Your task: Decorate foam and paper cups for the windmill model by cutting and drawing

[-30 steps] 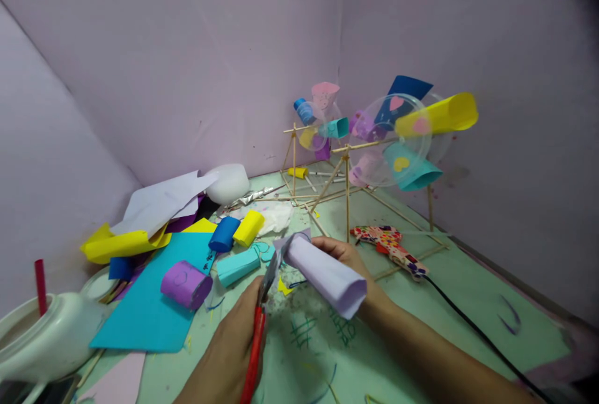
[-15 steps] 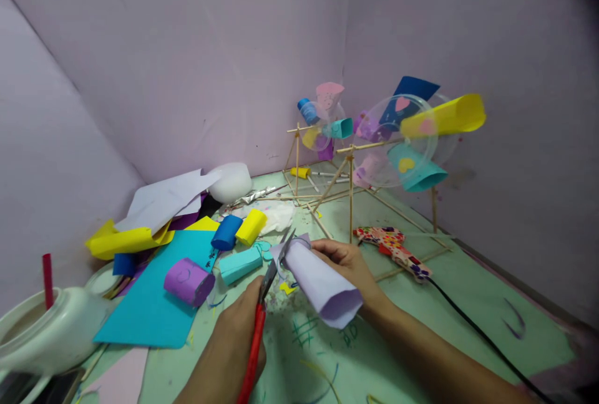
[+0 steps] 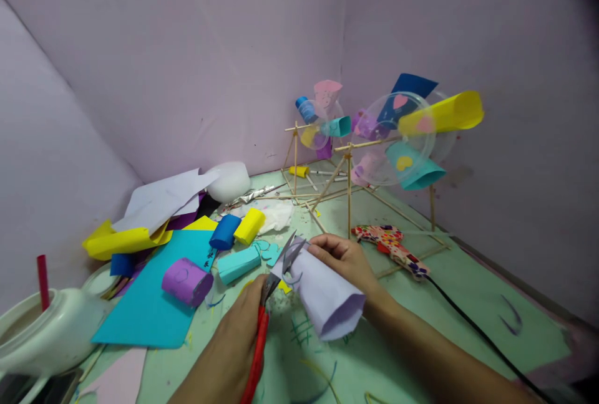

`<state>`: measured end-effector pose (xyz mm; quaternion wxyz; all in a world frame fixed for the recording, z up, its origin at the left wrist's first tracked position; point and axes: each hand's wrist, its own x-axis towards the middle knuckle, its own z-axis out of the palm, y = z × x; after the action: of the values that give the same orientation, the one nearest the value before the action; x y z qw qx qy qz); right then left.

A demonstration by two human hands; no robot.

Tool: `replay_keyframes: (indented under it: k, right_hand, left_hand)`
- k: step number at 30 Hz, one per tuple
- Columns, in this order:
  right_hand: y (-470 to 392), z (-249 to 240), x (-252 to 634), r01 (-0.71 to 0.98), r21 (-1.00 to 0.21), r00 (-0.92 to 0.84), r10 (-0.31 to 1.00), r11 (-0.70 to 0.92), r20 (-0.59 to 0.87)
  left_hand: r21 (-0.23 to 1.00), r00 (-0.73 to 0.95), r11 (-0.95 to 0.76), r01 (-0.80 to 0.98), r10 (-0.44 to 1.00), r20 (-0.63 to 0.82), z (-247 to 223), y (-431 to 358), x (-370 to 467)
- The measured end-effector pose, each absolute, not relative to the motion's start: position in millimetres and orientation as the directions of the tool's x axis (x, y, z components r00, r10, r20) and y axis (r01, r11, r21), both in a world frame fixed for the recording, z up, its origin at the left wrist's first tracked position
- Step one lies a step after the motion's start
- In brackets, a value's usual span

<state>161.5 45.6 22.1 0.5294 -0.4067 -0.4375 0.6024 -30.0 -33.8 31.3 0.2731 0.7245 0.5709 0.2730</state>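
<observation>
Head view shows a pale lilac paper tube point(image 3: 327, 295) above the tabletop point(image 3: 486, 273), tilted so that one end gapes toward the lower right. That opening is wide and slightly flattened, with a soft corner and a shaded, deeper lilac inside. The paper looks plain and smooth along its length, while thin, dark curved lines show at the far end, where a flap of paper sticks out to the left.

The tube lies between the two hands, nearer the right one. The right hand point(image 3: 344, 260) grips its far end from the right side, thumb and fingers pinched on the paper, with the forearm passing just beside the open end. The left hand point(image 3: 236, 329) is closed around red-handled scissors point(image 3: 256, 354), to the left of the tube. Their metal blades point(image 3: 272, 282) point up and right, parted at the flap.

Left of the scissors, a turquoise paper roll point(image 3: 238, 264) and a purple one point(image 3: 187, 282) lie near the left hand. Beyond the right hand rests a flower-patterned glue gun point(image 3: 390, 248).
</observation>
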Motion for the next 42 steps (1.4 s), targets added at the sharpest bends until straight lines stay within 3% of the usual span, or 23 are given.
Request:
replay_keyframes:
  k: [5, 10, 14, 19, 22, 27, 34, 42]
  right_hand:
    - [41.5, 24.5, 160.2, -0.239, -0.97, -0.115, 0.993, -0.046, -0.019]
    - [45.2, 22.0, 160.5, -0.311, -0.947, -0.118, 0.992, -0.08, -0.045]
    - [46.6, 18.1, 160.4, -0.462, -0.866, -0.174, 0.977, -0.194, -0.126]
    - [38.3, 17.7, 154.3, -0.587, -0.728, -0.384, 0.913, -0.355, -0.136]
    - [34.8, 16.9, 149.0, -0.566, -0.756, -0.415, 0.906, -0.328, -0.083]
    - [39.6, 15.8, 150.7, -0.552, -0.781, -0.267, 0.95, -0.291, -0.164]
    - [41.5, 15.3, 156.3, -0.47, -0.856, -0.215, 0.969, -0.213, -0.123]
    - [40.6, 13.4, 155.7, -0.45, -0.869, -0.241, 0.965, -0.206, -0.105]
  left_hand:
    - [0.663, 0.15, -0.156, 0.732, 0.986, 0.066, 26.3, -29.5, -30.1]
    - [0.567, 0.28, -0.272, 0.778, 0.957, 0.074, 20.6, -25.7, -39.1]
    - [0.552, 0.332, -0.36, 0.752, 0.931, 0.155, 12.6, -23.1, -44.0]
    - [0.595, 0.186, -0.247, 0.765, 0.969, 0.163, 0.6, -22.1, -44.6]
    - [0.616, 0.087, -0.178, 0.767, 0.981, 0.175, 6.1, -23.4, -39.9]
    - [0.672, 0.11, -0.162, 0.722, 0.987, 0.12, 29.4, -29.1, -26.1]
    - [0.742, 0.061, -0.136, 0.656, 0.99, 0.128, 41.2, -36.2, -14.9]
    - [0.677, 0.046, -0.093, 0.73, 0.995, 0.086, 27.5, -28.2, -22.2]
